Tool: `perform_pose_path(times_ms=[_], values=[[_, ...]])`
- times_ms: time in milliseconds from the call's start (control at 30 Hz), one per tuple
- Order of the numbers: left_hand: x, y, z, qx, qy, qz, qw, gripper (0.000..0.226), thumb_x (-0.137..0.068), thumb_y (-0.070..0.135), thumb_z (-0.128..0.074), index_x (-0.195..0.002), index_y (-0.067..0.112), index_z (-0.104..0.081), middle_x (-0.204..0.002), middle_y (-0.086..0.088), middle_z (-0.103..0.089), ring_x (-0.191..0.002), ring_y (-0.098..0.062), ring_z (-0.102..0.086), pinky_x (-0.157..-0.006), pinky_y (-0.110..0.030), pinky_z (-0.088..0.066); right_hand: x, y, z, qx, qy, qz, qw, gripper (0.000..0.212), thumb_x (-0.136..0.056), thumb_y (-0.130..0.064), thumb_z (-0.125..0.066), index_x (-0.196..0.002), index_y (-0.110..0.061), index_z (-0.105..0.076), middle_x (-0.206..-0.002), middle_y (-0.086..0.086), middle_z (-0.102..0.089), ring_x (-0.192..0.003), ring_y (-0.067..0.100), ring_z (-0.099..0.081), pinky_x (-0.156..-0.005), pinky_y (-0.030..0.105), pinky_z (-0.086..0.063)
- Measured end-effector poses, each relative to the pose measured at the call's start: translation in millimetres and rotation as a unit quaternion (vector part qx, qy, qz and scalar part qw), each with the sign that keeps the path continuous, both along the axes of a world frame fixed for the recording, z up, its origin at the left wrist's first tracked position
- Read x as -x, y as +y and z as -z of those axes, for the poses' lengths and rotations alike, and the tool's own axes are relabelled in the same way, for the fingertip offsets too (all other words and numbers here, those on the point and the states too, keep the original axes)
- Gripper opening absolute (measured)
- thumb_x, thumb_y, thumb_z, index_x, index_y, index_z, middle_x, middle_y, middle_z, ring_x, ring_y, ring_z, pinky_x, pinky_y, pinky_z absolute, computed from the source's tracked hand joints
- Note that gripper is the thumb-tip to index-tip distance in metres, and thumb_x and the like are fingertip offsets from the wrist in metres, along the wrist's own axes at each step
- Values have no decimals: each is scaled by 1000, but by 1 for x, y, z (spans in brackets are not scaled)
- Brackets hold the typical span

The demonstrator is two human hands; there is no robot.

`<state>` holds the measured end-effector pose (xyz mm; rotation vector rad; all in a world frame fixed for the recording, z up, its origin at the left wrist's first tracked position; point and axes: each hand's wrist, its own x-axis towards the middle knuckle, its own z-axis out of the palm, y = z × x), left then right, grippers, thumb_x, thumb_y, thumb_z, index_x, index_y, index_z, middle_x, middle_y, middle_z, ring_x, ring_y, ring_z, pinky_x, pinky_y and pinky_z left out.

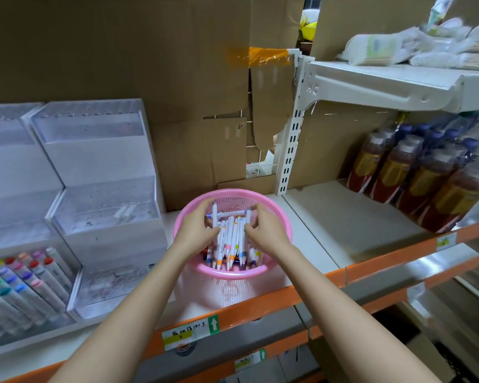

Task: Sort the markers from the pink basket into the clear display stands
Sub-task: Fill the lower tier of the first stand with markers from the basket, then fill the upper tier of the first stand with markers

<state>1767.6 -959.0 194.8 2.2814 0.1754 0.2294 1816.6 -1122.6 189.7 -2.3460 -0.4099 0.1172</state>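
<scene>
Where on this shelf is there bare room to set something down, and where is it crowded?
Free: the shelf board between pink basket and wrapped bottles; the nearer clear display stand looks mostly empty. Crowded: the basket, where left hand and right hand grip the markers, and the left stand, its front tier packed with capped markers.

I'm in a shop: white metal shelving (291,150) edged with orange rails (260,308) carrying stuck-on shelf labels (183,337), rows of shrink-wrapped bottles (415,183), and clear display stands (100,172) stocked with markers (25,280).
</scene>
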Motion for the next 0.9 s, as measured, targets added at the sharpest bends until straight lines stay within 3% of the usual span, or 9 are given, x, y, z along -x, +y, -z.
perform_pose_path(times_ms=[133, 200, 300, 400, 600, 767, 900], values=[[3, 4, -1, 30, -83, -2, 996, 55, -81, 8, -69, -125, 34, -51, -104, 5, -63, -77, -4, -59, -60, -10, -48, 2, -4, -4, -71, -44, -11, 996, 46, -93, -8, -51, -137, -20, -42, -90, 11, -63, -73, 24, -62, -69, 43, -54], [7, 3, -4, 40, -119, -4, 992, 51, -81, 10, -70, -119, 37, -52, -102, 10, -64, -78, -4, -62, -65, -20, -54, 4, -4, -6, -90, -62, -26, 994, 47, -92, -8, -52, -135, -26, -45, -96, 6, -65, -73, 19, -63, -68, 44, -56], [13, 3, -12, 65, -163, -12, 984, 38, -83, 9, -69, -112, 30, -58, -93, 9, -67, -80, -4, -64, -71, -29, -57, 10, 1, -10, -139, -74, -51, 986, 51, -91, -8, -55, -132, -37, -48, -101, -3, -66, -81, 15, -64, -68, 45, -57], [20, 6, -25, 80, -204, -13, 976, 32, -83, 6, -68, -107, 26, -60, -88, 6, -67, -81, -6, -64, -74, -30, -56, 19, 14, -19, -179, -88, -75, 977, 52, -90, -9, -59, -129, -43, -50, -91, -5, -66, -78, 15, -66, -69, 44, -57], [51, 29, -59, 73, -252, -24, 965, 34, -83, 3, -67, -110, 24, -64, -82, 7, -67, -78, -4, -65, -72, -17, -52, 39, 54, -47, -262, -137, -120, 948, 49, -86, -3, -64, -128, -28, -56, -78, -9, -65, -73, 7, -65, -67, 36, -58], [85, 65, -89, 58, -296, -62, 951, 35, -83, 6, -69, -109, 29, -63, -86, 8, -65, -79, -4, -64, -71, -20, -54, 53, 103, -72, -303, -151, -165, 926, 45, -86, -3, -65, -124, -25, -55, -68, -14, -57, -63, 13, -60, -66, 46, -55], [114, 103, -109, 23, -310, -88, 946, 35, -84, 9, -69, -113, 27, -62, -89, 6, -66, -84, -5, -64, -73, -16, -52, 69, 148, -95, -318, -155, -203, 913, 43, -87, -8, -66, -123, -27, -54, -75, -9, -59, -62, 20, -64, -64, 48, -56]])
